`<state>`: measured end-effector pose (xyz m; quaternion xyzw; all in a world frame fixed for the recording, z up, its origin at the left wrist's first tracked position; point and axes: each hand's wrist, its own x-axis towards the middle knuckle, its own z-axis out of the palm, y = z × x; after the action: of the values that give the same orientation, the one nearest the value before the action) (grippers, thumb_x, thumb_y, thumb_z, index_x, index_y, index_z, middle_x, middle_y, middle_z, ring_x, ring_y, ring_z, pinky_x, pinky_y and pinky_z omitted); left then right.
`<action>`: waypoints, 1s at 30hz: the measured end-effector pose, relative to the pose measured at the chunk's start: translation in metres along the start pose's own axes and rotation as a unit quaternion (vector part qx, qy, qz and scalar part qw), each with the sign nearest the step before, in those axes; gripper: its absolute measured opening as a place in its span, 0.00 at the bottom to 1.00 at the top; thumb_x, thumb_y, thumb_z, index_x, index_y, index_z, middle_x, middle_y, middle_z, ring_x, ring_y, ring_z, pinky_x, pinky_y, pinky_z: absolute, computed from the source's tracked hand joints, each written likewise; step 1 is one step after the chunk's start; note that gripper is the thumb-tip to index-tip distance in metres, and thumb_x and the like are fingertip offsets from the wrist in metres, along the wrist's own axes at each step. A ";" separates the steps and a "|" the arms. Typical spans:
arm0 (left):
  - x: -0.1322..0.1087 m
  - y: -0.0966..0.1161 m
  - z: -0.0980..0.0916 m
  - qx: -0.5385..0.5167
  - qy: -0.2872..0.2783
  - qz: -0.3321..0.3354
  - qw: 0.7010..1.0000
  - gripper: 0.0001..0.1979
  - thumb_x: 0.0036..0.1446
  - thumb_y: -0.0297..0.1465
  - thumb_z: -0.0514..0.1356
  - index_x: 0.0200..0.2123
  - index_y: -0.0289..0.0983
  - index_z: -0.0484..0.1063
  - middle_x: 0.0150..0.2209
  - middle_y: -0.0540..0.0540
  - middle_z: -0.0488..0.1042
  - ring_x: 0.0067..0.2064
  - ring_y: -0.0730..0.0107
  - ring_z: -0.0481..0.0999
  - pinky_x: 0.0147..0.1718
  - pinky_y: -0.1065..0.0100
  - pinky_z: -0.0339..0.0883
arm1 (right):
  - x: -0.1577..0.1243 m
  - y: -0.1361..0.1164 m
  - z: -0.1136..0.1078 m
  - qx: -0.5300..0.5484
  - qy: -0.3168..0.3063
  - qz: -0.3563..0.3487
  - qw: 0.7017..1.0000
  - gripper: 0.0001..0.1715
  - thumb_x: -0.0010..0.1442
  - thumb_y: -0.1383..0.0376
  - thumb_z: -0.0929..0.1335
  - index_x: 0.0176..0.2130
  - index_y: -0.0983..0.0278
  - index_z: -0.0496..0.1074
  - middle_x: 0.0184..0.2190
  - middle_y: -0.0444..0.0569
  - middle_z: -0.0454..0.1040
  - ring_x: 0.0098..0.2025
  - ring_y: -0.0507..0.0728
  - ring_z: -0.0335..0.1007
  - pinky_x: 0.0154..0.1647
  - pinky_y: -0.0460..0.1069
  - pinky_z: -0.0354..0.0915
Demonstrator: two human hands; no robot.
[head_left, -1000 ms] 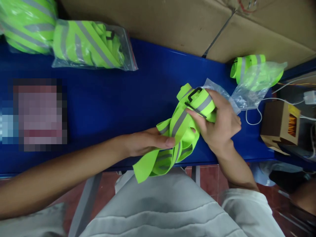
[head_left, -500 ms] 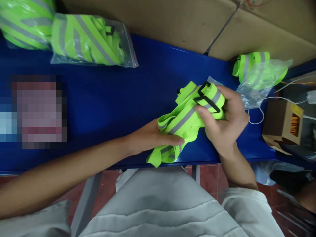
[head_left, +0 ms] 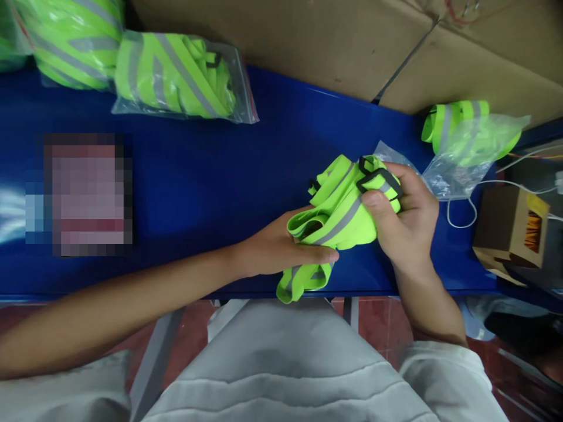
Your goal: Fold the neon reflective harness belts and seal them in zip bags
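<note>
A bundle of neon-yellow reflective strap (head_left: pixel 347 220) with grey stripes and black buckles is held between both hands above the table's front part. My left hand (head_left: pixel 281 246) grips its lower left end, thumb on top and the other fingers hidden underneath. A loose loop hangs below that thumb. Around the buckle end at the upper right, my right hand (head_left: pixel 407 214) is closed, its thumb pressing near a black buckle (head_left: pixel 382 180). Just behind the right hand lies a clear plastic bag (head_left: pixel 457 176), partly over another folded reflective strap (head_left: pixel 457 126).
Bagged reflective straps (head_left: pixel 176 76) lie at the back left of the blue table (head_left: pixel 211 170), against cardboard boxes (head_left: pixel 308 47). A small open cardboard box (head_left: pixel 505 228) and a white cable (head_left: pixel 461 223) are at the right. A blurred-out item (head_left: pixel 88 193) sits on the left.
The strap's folds have shifted and its lower loop hangs more separately below my left thumb. Both hands keep their hold. The whole view has slid slightly, so surroundings appear further right.
</note>
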<state>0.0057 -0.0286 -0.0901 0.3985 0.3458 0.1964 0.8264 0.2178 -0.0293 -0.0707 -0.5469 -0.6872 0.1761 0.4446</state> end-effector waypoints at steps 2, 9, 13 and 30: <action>0.000 0.002 -0.002 0.024 -0.018 0.009 0.999 0.21 0.51 0.33 0.75 0.48 0.38 0.76 0.40 0.50 0.81 0.42 0.67 0.81 0.42 0.69 0.76 | 0.001 0.004 -0.002 0.009 -0.004 0.016 1.000 0.20 0.65 0.48 0.74 0.49 0.56 0.78 0.41 0.45 0.82 0.40 0.57 0.80 0.42 0.54 0.78; 0.004 0.005 -0.005 0.074 -0.049 0.039 0.995 0.16 0.54 0.37 0.73 0.43 0.37 0.80 0.41 0.46 0.83 0.49 0.60 0.83 0.47 0.66 0.78 | 0.003 0.025 0.005 0.167 -0.099 0.120 0.974 0.23 0.67 0.42 0.70 0.46 0.56 0.78 0.32 0.41 0.81 0.29 0.54 0.80 0.26 0.49 0.75; 0.005 0.004 -0.006 0.059 -0.043 0.034 0.997 0.18 0.54 0.35 0.73 0.48 0.37 0.80 0.49 0.45 0.83 0.54 0.60 0.82 0.55 0.64 0.76 | 0.001 0.025 0.016 0.162 -0.151 0.123 0.967 0.26 0.70 0.39 0.64 0.40 0.55 0.78 0.25 0.39 0.79 0.25 0.54 0.79 0.21 0.48 0.72; 0.010 0.002 -0.023 0.177 0.239 0.345 0.890 0.11 0.66 0.36 0.65 0.47 0.39 0.70 0.40 0.49 0.72 0.37 0.74 0.73 0.37 0.71 0.71 | 0.011 0.027 -0.002 0.204 -0.024 0.179 0.962 0.15 0.62 0.49 0.77 0.44 0.54 0.82 0.36 0.42 0.79 0.34 0.53 0.76 0.31 0.49 0.71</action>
<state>-0.0043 -0.0096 -0.1031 0.5730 0.4031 0.4940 0.5149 0.2355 -0.0102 -0.0847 -0.5543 -0.5379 0.4027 0.4912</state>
